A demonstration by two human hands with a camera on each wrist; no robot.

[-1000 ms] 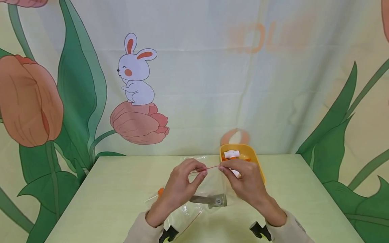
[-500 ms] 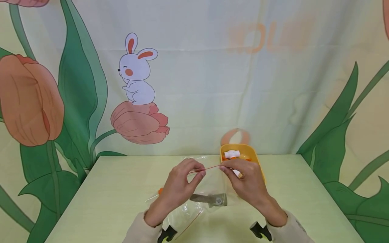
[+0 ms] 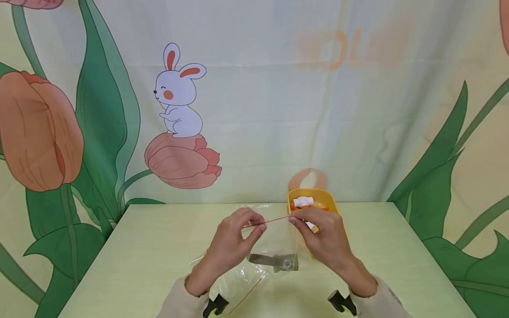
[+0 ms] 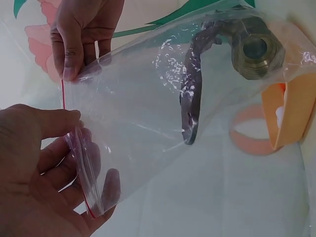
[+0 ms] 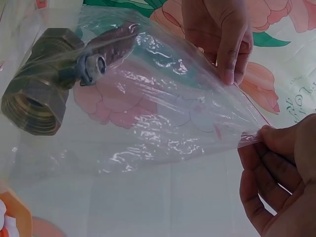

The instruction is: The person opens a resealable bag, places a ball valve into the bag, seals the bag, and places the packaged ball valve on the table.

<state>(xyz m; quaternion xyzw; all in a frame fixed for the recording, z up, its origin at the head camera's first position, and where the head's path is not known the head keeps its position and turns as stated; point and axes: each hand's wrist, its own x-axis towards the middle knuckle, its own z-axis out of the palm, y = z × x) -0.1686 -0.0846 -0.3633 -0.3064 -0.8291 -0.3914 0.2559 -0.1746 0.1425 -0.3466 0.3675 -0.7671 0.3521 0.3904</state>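
A clear zip-lock bag (image 3: 278, 238) with a red seal line hangs from both hands. Inside it lies a brass ball valve (image 5: 42, 81) with a long dark lever (image 4: 191, 94), its hexagonal threaded end plain in both wrist views. My left hand (image 3: 234, 234) pinches the bag's top edge between thumb and fingers, partway along the seal. At the corner of the same edge, my right hand (image 3: 324, 232) pinches with thumb and forefinger. Between the two hands the red strip (image 3: 277, 219) is stretched straight.
Behind the right hand, a yellow tray (image 3: 330, 196) holds white and orange parts (image 3: 303, 202). A second red line (image 3: 250, 291) on clear plastic shows low on the pale table (image 3: 151, 247). A printed fabric backdrop (image 3: 254, 132) rises behind the table.
My left hand has slid slightly left along the seal, so the red stretch between the hands is longer. The right hand has barely shifted, and both still pinch the bag.
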